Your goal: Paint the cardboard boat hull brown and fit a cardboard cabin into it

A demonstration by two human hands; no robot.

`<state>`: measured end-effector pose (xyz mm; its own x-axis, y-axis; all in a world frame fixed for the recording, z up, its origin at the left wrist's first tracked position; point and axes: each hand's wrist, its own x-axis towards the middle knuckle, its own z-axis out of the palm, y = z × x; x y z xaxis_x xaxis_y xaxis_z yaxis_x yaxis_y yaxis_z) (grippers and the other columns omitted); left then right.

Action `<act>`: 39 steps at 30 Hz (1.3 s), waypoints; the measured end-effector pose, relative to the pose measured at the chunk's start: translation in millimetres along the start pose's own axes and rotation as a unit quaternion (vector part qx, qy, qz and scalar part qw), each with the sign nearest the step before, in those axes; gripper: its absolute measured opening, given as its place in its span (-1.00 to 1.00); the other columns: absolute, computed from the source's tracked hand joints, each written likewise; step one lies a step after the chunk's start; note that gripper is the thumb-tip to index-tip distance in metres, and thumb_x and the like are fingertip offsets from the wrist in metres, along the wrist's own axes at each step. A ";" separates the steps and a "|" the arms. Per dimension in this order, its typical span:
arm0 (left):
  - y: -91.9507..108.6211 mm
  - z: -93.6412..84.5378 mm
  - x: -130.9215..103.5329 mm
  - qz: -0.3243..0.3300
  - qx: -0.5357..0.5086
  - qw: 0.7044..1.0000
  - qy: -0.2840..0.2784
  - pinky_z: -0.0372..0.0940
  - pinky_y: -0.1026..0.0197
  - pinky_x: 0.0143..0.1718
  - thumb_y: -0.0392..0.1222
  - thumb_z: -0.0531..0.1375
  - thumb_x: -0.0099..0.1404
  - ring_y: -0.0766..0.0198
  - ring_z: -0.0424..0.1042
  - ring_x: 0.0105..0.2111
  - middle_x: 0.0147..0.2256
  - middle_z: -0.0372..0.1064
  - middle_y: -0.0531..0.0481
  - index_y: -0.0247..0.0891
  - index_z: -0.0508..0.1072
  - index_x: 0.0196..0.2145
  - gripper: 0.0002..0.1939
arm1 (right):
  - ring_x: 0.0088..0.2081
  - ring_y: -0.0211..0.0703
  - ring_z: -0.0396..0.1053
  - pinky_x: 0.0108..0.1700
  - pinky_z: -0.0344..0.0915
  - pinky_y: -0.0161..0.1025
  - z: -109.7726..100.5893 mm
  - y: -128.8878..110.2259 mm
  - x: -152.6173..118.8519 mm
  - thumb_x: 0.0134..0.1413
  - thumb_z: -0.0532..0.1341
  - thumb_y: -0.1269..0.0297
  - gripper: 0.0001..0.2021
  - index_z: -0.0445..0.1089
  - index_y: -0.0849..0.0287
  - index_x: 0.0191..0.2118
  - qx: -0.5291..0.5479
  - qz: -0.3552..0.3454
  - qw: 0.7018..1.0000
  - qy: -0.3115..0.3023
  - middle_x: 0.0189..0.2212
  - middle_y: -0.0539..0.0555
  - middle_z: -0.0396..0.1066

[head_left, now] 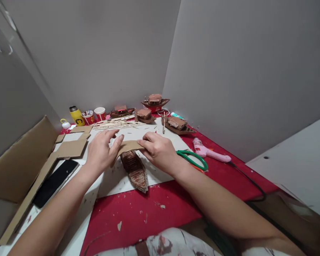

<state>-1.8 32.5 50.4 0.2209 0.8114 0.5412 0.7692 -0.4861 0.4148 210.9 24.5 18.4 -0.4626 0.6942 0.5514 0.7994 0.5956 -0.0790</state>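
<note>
A small brown model boat [135,170] lies on white paper in front of me, its pointed end towards me. Over its far part is a curved strip of cardboard [132,145]. My right hand [160,151] pinches the strip's right end between thumb and fingers. At the other end, my left hand [102,149] rests against the strip where it bends down, with thumb and index finger spread apart. The boat's far end is hidden under the cardboard.
Green-handled scissors [194,160] and a pink glue gun [210,153] with a cable lie right. Behind are finished model boats [177,123], thin sticks [117,123], paper cups [100,113] and a yellow bottle [76,115]. Left are a phone [56,181] and cardboard pieces [70,148].
</note>
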 end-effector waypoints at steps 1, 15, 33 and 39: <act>1.1 -3.4 -1.0 0.014 0.030 0.999 -0.003 0.24 0.05 -0.09 0.09 0.09 0.33 0.01 0.43 -0.14 -0.13 0.53 -0.22 -0.32 0.53 -0.04 -0.53 | -0.22 -0.04 0.33 -0.26 0.24 -0.20 0.0 -1.2 0.6 0.17 0.18 0.38 -0.81 0.51 0.21 -0.15 0.000 0.010 1.000 -0.010 -0.26 0.19 0.41; -2.1 16.3 -16.8 0.126 0.069 0.989 -0.042 0.33 0.18 -0.37 -0.30 0.11 0.21 0.13 0.52 -0.43 -0.36 0.58 -0.16 -0.27 0.55 -0.20 -0.75 | -0.42 -0.18 0.41 -0.35 0.20 -0.29 5.3 -25.9 5.4 0.17 0.16 0.34 -0.83 0.51 0.21 -0.26 0.153 0.101 0.982 -0.054 -0.40 0.09 0.55; -13.2 48.3 -60.4 0.192 -0.014 0.980 0.049 0.47 0.14 -0.08 -0.26 0.19 0.29 0.05 0.55 -0.08 -0.10 0.53 -0.38 -0.34 0.51 -0.11 -0.78 | -0.01 -0.03 0.47 0.04 0.32 -0.11 12.3 -0.2 -5.7 0.10 0.26 0.44 -0.47 0.28 0.16 0.21 0.235 0.035 0.960 -0.147 0.03 0.20 0.49; -17.4 50.6 -60.6 0.130 -0.080 0.988 0.013 0.47 0.10 -0.05 -0.25 0.21 0.26 0.04 0.55 -0.07 -0.08 0.55 -0.26 -0.24 0.56 -0.14 -0.78 | -0.02 0.04 0.48 0.00 0.35 -0.10 5.1 -2.7 -5.9 0.11 0.24 0.38 -0.51 0.33 0.18 0.18 0.219 0.056 0.959 -0.173 0.01 0.22 0.50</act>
<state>1.7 8.2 -26.6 0.3810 0.6445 0.6629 0.5829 -0.7240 0.3689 209.6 20.8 11.1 -0.5437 0.8108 0.2169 0.6492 0.5700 -0.5037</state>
